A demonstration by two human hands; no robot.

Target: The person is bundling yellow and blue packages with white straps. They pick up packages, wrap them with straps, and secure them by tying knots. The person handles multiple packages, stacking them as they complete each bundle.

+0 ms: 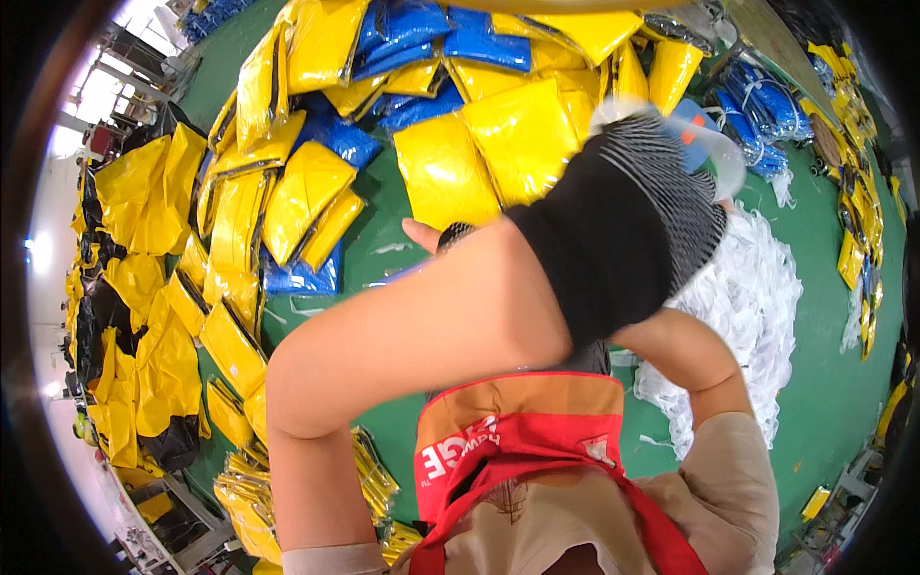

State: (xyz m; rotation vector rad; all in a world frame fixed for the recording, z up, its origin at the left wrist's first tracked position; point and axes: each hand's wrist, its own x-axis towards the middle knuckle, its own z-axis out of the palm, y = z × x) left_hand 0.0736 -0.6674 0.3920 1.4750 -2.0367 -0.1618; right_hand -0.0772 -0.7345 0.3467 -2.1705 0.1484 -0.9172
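My left forearm reaches across to the right, over my right arm. A black sleeve and a black-and-white striped glove cover my left hand (661, 182), which is smeared by motion with its fingers mostly hidden. Clear plastic film (726, 158) and a blue piece with an orange patch (688, 134) show beside it; whether it grips them I cannot tell. My right arm passes beneath. At the left, my right hand (426, 234) pokes out with a stretched bare finger; the rest is covered. Yellow packages in clear wrap (522, 139) lie just beyond.
More yellow packages (311, 201) curve around the left, with blue packages (398, 38) among them. A heap of white strips (757, 287) lies on the green surface (369, 340) at right. Tied blue bundles (767, 101) are at far right. Yellow and black sheets (144, 287) hang at left.
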